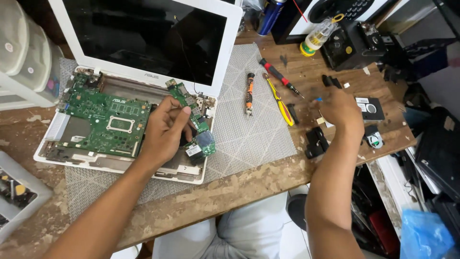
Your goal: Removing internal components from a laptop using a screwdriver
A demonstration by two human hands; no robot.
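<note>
A white laptop [225, 43] lies opened up on a grey mat, its green main circuit board [103, 117] exposed in the base. My left hand [163, 129] grips a narrow green circuit board [196, 120] that stands tilted over the right part of the base. My right hand [340, 108] hovers over the wooden table to the right, fingers curled around something small with a blue tip; I cannot tell what it is. Small black parts [316, 141] lie just below that hand.
Screwdrivers lie on the mat's right side: an orange-black one [249, 93], a yellow one [280, 103], a red-black one [278, 76]. A small glue-like bottle [316, 36] and black devices stand at the back right. Plastic drawers [24, 57] sit left; a tray [19, 192] is at lower left.
</note>
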